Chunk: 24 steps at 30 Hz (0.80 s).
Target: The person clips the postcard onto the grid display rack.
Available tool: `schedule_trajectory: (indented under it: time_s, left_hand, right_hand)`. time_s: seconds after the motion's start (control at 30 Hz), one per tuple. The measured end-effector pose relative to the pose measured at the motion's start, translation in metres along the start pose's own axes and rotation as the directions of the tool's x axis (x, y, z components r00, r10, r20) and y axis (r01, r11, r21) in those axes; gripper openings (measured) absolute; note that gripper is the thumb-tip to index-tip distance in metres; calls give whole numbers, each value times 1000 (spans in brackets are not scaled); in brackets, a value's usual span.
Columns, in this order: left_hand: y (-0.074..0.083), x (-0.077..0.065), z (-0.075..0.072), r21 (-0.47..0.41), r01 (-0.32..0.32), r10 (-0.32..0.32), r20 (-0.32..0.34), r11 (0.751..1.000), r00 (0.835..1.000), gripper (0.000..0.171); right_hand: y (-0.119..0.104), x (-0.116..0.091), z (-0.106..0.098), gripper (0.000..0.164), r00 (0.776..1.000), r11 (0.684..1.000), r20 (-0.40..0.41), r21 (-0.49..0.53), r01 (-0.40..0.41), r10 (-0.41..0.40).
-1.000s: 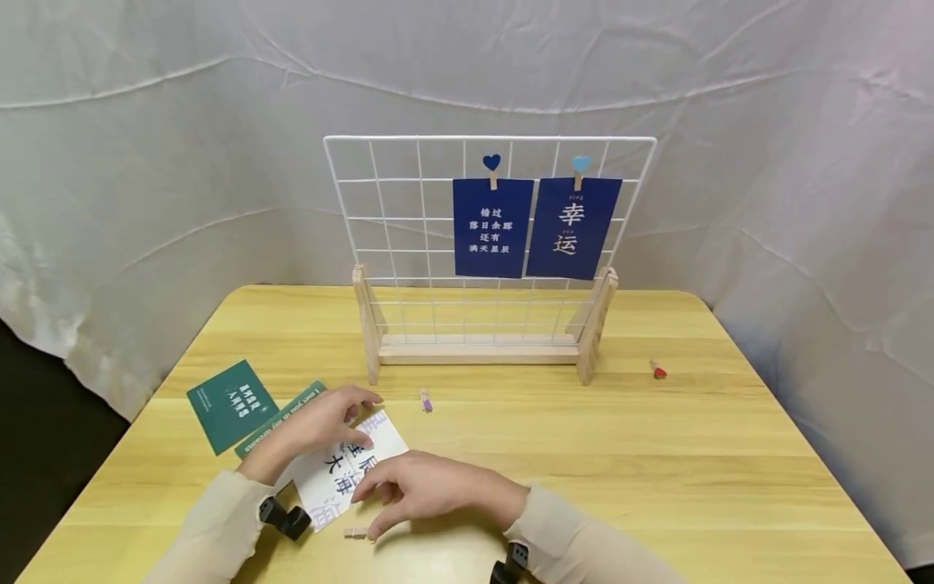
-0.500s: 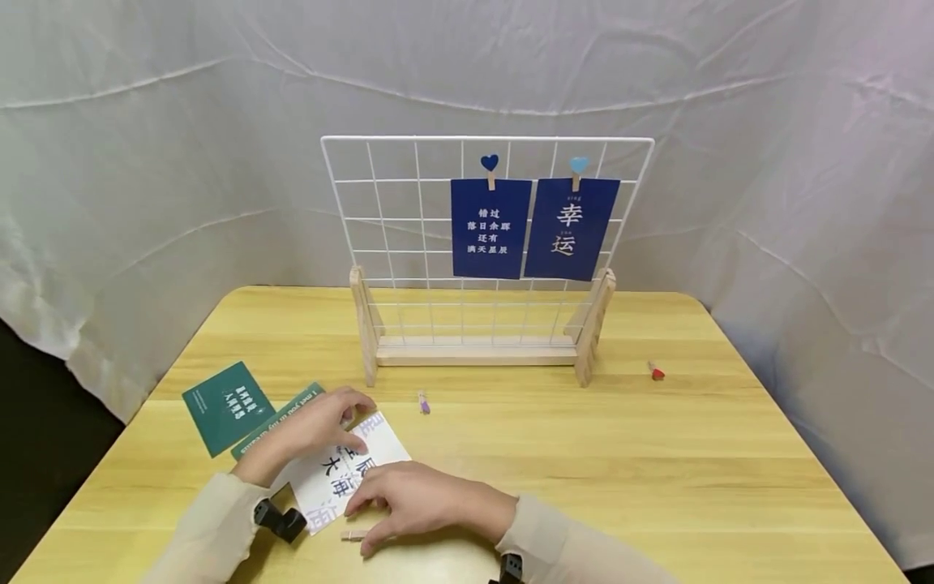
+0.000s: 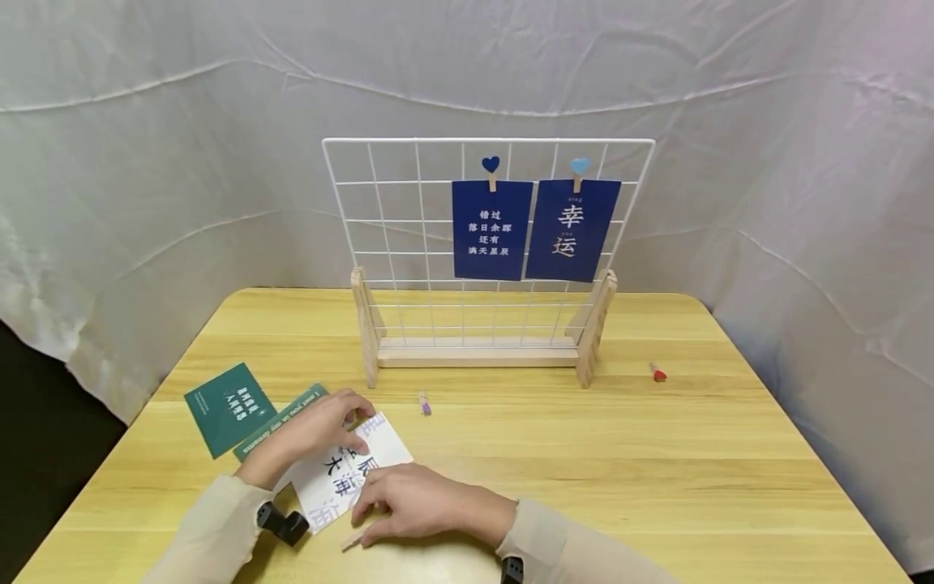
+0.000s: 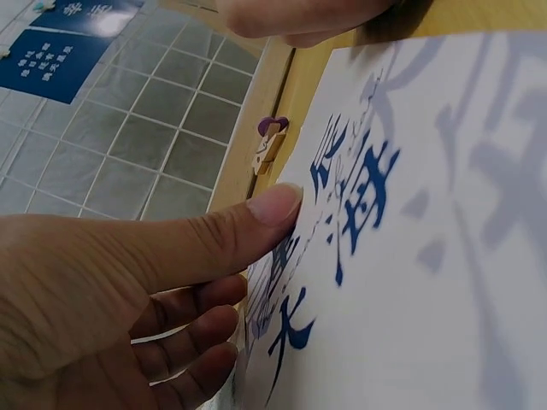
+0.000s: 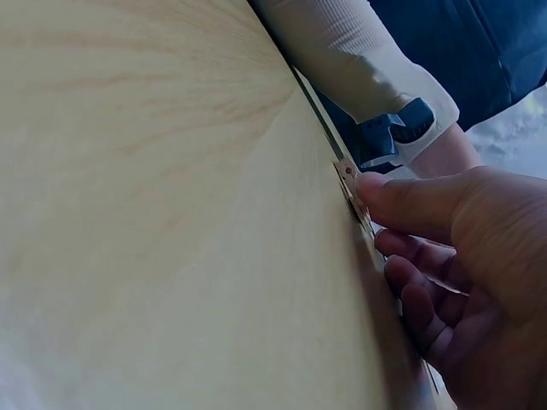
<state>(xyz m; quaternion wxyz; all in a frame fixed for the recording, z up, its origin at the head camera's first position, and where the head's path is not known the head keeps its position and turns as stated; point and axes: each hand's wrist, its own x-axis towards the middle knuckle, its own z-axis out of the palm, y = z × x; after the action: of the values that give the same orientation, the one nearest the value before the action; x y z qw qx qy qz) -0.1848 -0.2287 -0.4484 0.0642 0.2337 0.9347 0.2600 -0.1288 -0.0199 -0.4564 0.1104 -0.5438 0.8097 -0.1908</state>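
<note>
A white card (image 3: 332,495) with dark blue and pale lilac characters lies tilted at the front left of the table. My left hand (image 3: 332,426) pinches its edge, the thumb (image 4: 275,203) on top and the other fingers curled beyond the edge in the left wrist view. Beside the card's near corner my right hand (image 3: 419,503) holds a small wooden clothespin (image 3: 351,542) at the thumb tip. In the right wrist view the thumb lies against the clothespin (image 5: 346,171), which is partly hidden by it; the remaining fingers are curled behind.
A white wire grid (image 3: 394,203) on a wooden stand (image 3: 477,357) bears two blue cards (image 3: 492,231), clipped with heart clothespins. Two green cards (image 3: 229,410) lie at left, one partly under my left arm. A purple clothespin (image 3: 426,404) and a red heart clothespin (image 3: 659,373) lie apart.
The clothespin by my right thumb has turned from lying level to slanting. My right hand has shifted slightly; my left hand stays at the white card's edge.
</note>
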Motion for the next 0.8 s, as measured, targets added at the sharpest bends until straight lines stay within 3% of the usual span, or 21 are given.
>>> schedule_trajectory:
  time_s: [0.27, 0.57, 0.8]
  left_hand:
    - [5, 1, -1, 12, 69, -69, 10, 998, 998, 37]
    - [4, 1, 0, -3, 43, -43, -7, 999, 999, 37]
    - [3, 0, 0, -60, 27, -28, -6, 998, 1000, 34]
  right_hand:
    - [3, 0, 3, 10, 1000, 999, -31, 42, 6, -5]
    - [5, -2, 1, 8, 999, 997, -37, 72, 6, -3]
    - [6, -4, -3, 7, 1000, 984, -17, 179, -18, 21]
